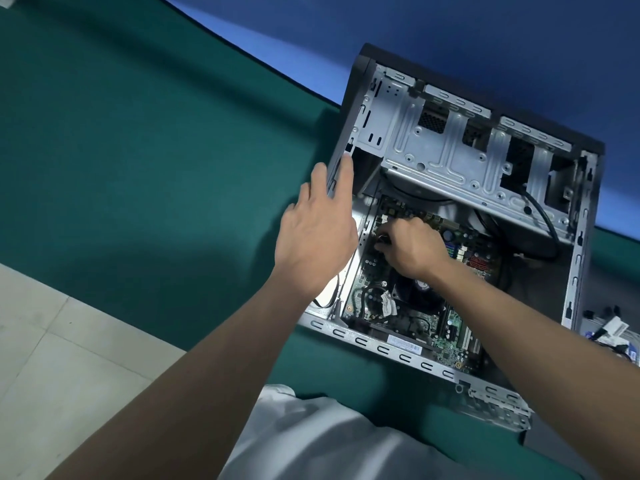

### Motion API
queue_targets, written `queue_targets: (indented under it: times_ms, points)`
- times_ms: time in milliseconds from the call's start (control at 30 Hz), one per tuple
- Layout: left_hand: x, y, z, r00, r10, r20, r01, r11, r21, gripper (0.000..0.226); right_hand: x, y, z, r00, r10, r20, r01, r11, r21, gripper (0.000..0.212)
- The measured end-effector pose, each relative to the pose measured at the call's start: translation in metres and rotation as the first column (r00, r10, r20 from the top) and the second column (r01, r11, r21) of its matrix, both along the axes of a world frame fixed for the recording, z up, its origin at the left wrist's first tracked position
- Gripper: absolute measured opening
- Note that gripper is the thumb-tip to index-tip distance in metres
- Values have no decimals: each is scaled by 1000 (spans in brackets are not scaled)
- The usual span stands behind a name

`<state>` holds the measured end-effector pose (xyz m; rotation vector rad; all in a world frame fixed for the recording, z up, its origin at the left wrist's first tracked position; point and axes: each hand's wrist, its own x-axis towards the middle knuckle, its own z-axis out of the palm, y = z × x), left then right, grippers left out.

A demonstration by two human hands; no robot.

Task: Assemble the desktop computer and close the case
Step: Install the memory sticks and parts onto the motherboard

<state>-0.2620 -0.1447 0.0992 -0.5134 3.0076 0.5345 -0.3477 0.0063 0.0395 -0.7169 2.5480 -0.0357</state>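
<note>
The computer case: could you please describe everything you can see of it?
The computer case lies on its side on the green cloth, open upward with no side panel on it. Its frame looks like bare grey stamped metal, with a dark outer shell along the far edge. A drive cage fills the far end; the motherboard lies nearer. The left hand rests straight fingers on the left wall; the right hand reaches inside, fingers curled at the board.

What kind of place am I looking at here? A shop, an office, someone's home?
Probably a computer repair or training bench, though I can't be sure. An open computer case lies on a table under green cloth, loose cables lie beside it, and a plain blue wall stands behind.
</note>
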Motion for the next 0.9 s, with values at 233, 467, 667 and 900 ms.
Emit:
queue_targets:
  times_ms: [233, 467, 667, 900]
  points:
    - [0, 0, 0, 1000, -6, 1, 6, 1000, 5, 73, 8, -4, -6, 999, -30, 38, 29, 999, 18, 18]
    - [0, -1, 0, 1000, -15, 1, 15, 1000, 20, 73, 10, -7, -12, 993, -113, -43, 114, 993, 26, 12]
    - [0, -1, -1, 1000, -14, 3, 14, 999, 32, 73, 9, -5, -15, 984, -177, -24, 177, 984, -2, 17]
    - [0, -2, 0, 1000, -10, 6, 10, 998, 54, 73, 10, -6, -14, 984, -175, -37, 176, 984, 26, 16]
